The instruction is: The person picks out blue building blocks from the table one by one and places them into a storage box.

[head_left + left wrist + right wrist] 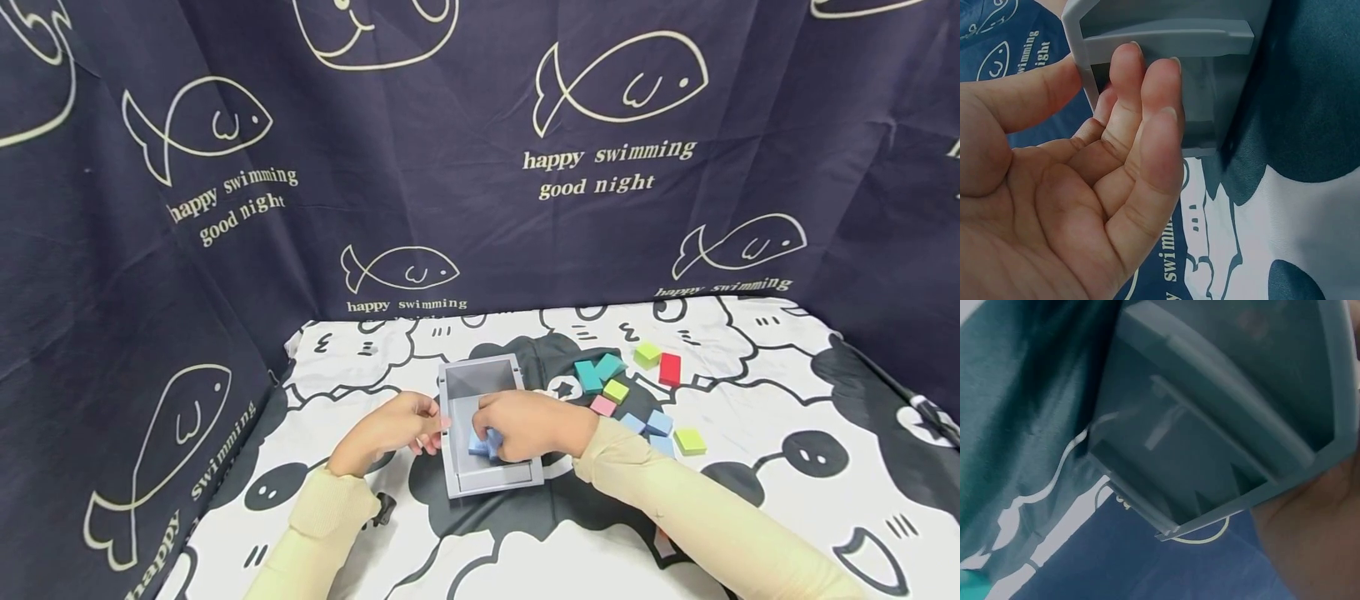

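Note:
A grey rectangular plastic box (pixel 498 478) with an open top lies on the patterned cloth. My left hand (pixel 388 431) holds its left side, thumb at the rim and bent fingers against the outer wall; the left wrist view shows this hand (pixel 1079 181) palm up. Over the right rim reaches my right hand (pixel 528 422), its curled fingers gripping a blue block (pixel 495 442) inside the box. Another blue block (pixel 477 445) lies right beside it. In the right wrist view the box's outer wall (pixel 1166 437) hides the fingers and blocks.
Right of the box lie loose blocks: teal (pixel 588 377), yellow-green (pixel 647 355), red (pixel 671 369), pink (pixel 603 406) and light blue (pixel 660 422). A small black object (pixel 384 508) sits by the left sleeve. Dark fabric (pixel 480 167) hangs behind.

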Action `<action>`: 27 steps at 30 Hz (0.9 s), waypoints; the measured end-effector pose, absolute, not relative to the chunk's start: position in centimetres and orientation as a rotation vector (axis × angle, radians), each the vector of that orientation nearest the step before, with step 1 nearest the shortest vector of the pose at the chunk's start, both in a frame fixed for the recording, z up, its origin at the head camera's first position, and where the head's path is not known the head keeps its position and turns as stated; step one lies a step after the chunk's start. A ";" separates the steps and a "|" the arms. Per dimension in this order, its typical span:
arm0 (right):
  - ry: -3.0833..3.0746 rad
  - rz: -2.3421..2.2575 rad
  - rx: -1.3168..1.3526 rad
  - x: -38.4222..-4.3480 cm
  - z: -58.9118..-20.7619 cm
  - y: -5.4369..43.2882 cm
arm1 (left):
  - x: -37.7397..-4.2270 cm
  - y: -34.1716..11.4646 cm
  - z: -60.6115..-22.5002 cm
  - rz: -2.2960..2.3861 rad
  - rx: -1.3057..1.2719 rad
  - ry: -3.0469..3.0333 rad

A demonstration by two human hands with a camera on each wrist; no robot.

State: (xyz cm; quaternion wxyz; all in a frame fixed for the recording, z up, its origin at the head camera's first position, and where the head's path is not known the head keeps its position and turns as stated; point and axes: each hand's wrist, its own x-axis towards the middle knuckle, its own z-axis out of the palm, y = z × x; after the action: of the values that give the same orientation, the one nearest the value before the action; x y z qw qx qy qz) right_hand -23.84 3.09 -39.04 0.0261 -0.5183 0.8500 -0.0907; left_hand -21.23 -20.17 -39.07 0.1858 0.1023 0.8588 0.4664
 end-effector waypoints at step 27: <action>2.698 -0.029 -1.586 -23.5 -39.5 2.9 | -21.3 -20.1 -39.0 1.306 0.266 2.414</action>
State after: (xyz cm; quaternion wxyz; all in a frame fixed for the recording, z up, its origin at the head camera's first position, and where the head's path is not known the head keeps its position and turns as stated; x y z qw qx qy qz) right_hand -23.46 2.86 -39.46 0.0058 -0.5068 0.8620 -0.0092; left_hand -21.26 -20.13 -39.00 0.1907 0.0948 0.8593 0.4650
